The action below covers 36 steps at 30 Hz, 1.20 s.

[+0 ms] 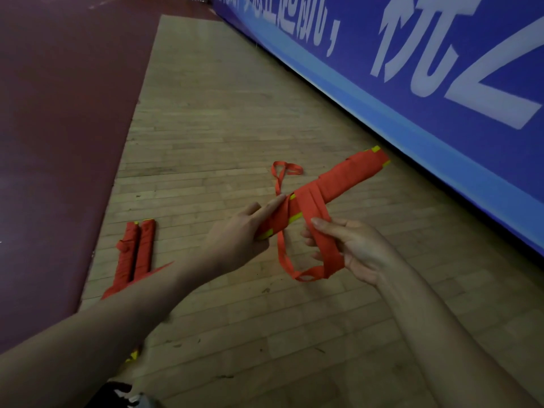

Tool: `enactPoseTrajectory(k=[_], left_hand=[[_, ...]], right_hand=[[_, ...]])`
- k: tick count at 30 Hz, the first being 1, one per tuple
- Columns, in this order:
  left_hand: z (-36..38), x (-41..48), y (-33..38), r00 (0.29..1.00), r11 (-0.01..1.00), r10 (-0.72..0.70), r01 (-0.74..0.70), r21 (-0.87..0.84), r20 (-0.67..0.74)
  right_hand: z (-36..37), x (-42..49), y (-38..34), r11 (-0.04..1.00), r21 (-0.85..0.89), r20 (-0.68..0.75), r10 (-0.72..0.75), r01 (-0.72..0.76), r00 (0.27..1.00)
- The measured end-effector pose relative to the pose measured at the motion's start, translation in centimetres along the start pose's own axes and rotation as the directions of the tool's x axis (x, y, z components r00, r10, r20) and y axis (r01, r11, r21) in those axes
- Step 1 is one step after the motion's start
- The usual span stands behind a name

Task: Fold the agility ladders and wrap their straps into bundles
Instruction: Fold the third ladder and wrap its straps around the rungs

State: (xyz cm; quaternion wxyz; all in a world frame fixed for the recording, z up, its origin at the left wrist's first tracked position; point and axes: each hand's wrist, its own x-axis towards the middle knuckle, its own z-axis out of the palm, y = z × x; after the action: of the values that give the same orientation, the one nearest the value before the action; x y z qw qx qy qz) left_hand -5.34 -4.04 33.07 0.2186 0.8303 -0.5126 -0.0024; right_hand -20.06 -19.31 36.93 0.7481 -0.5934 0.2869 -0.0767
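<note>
A folded agility ladder [347, 175], red with yellow-green rung ends, is held above the wooden floor, its far end pointing toward the blue banner. My left hand [241, 234] grips its near end, index finger stretched along the top. Red strap is wound round the bundle's middle. My right hand [350, 248] holds a wide band of that strap [326, 248], which hangs in a loop below the bundle. A thin strap loop [284, 170] sticks up behind the bundle.
Two wrapped red ladder bundles [134, 254] lie side by side on the floor at the left, near the edge of the maroon mat [59, 142]. A blue banner [441, 83] with white characters runs along the right. Wooden floor [265, 334] spreads below my arms.
</note>
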Motion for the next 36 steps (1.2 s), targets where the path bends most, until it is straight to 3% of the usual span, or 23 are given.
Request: enactPoseTrajectory(k=[4,9,13,18,26,30,36], left_hand=[[0.0,0.2,0.1,0.999,0.993,-0.014,0.018,-0.121,0.030],[-0.7,0.4,0.3,0.999,0.911,-0.045,0.051,-0.409,0.025],[-1.2,0.3,0.8,0.987,0.803,-0.134,0.162,-0.574,0.091],[-2.0,0.1,1.2,0.971,0.619,-0.118,0.237,-0.749,0.210],[-2.4,-0.1,1.5,0.965,0.390,-0.025,0.250,-0.886,0.261],[-2.3,-0.1,1.4,0.959,0.310,0.065,0.244,-0.919,0.276],[-1.8,-0.3,1.3,0.939,0.182,0.137,0.288,-0.940,0.314]], right_hand=[[0.3,0.1,0.1,0.999,0.002,-0.069,-0.039,0.039,0.997],[0.8,0.4,0.8,0.984,-0.025,-0.138,-0.176,0.174,0.975],[1.2,0.7,1.1,0.964,-0.045,-0.167,-0.267,0.263,0.949],[1.2,1.1,1.4,0.944,-0.115,-0.196,-0.326,0.308,0.925],[0.9,0.7,0.8,0.946,-0.120,-0.169,-0.319,0.302,0.932],[0.4,0.6,0.3,0.949,-0.042,-0.144,-0.315,0.312,0.938],[0.1,0.6,0.1,0.953,0.014,-0.033,-0.302,0.302,0.953]])
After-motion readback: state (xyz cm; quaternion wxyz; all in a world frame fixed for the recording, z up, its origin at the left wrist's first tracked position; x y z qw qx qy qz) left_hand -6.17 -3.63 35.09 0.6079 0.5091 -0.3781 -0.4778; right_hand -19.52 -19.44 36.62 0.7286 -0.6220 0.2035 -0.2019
